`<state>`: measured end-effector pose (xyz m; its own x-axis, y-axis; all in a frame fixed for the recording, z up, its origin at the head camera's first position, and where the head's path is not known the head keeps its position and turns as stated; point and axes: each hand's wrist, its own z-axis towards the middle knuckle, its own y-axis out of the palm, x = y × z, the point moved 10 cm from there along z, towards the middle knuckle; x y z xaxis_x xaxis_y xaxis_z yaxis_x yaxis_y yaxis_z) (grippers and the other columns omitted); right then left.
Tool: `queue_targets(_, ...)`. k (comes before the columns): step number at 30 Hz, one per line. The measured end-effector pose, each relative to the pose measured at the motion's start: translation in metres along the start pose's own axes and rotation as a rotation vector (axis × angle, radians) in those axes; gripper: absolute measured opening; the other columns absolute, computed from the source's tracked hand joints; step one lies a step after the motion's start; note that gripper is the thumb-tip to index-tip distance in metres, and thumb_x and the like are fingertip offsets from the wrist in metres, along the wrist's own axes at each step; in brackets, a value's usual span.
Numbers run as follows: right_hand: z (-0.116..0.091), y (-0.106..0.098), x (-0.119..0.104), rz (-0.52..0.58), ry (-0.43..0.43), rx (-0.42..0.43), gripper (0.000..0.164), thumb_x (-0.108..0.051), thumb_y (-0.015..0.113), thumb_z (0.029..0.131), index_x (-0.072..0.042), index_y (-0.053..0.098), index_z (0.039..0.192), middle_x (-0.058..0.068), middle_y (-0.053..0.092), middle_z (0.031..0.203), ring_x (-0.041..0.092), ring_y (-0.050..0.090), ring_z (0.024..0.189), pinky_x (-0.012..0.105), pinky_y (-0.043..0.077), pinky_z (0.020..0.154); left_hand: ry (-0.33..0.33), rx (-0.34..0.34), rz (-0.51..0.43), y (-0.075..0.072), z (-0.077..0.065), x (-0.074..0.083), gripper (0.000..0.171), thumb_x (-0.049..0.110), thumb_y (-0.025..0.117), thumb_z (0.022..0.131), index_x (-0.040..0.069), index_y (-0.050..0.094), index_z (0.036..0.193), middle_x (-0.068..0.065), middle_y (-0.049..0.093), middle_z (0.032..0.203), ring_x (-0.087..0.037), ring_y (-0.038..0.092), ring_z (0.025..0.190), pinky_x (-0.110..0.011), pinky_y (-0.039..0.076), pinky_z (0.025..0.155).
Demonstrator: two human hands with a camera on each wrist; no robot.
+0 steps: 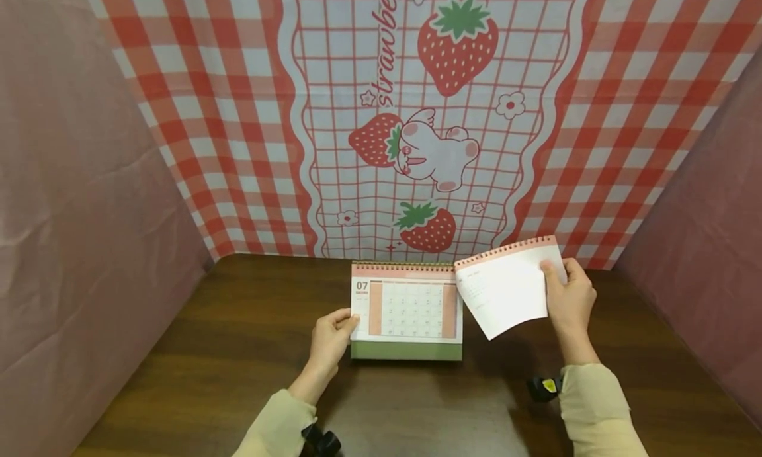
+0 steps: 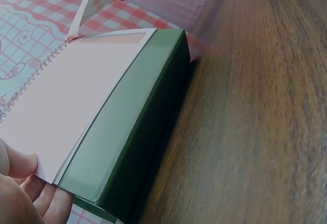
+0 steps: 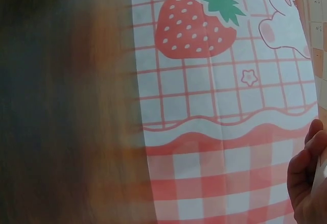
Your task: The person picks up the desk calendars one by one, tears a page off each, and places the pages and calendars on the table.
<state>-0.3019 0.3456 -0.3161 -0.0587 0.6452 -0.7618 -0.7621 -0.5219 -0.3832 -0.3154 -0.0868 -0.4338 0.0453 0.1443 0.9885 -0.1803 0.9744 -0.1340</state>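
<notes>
A desk calendar (image 1: 411,311) with a "07" page, a wire spiral along its top and a green base (image 1: 407,351) stands upright on the table. At its left edge my left hand (image 1: 331,341) pinches the pages, thumb in front and fingers behind, as the left wrist view also shows. To the right, my right hand (image 1: 571,298) holds a calendar page (image 1: 506,285) by its right side, thumb on the face. This page is tilted and bent, with a row of holes along its pink top strip. Its left corner meets the spiral's right end; whether it is still attached I cannot tell.
Brown wooden table (image 1: 417,411) lies under the calendar. Behind it hangs a red-and-white checked cloth (image 1: 238,146) with strawberries, close to the calendar's back. Pink cloth walls (image 1: 89,212) flank both sides. A black wrist camera (image 1: 543,389) sits below the right hand.
</notes>
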Motion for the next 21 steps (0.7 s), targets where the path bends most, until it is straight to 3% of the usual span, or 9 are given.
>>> queue_targets(16, 0.0034, 0.0003, -0.001, -0.015, 0.009, -0.009, 0.029, -0.032, 0.06, 0.086, -0.003, 0.061, 0.09, 0.019, 0.064, 0.084, -0.005, 0.037, 0.056, 0.021, 0.032, 0.05, 0.009, -0.007, -0.001, 0.0001, 0.0, -0.0004, 0.022, 0.011, 0.063, 0.084, -0.003, 0.066, 0.101, -0.016, 0.069, 0.089, -0.006, 0.054, 0.065, -0.022, 0.046, 0.054)
queue_targets(21, 0.0054, 0.002, 0.0016, -0.025, 0.022, -0.015, 0.029, -0.032, 0.058, 0.087, -0.003, 0.06, 0.091, 0.021, 0.064, 0.086, 0.015, 0.048, 0.065, 0.026, 0.033, 0.053, 0.01, -0.01, -0.017, 0.0009, -0.0003, -0.0009, 0.022, 0.01, 0.062, 0.084, -0.004, 0.066, 0.101, -0.017, 0.069, 0.089, -0.005, 0.055, 0.064, -0.021, 0.046, 0.054)
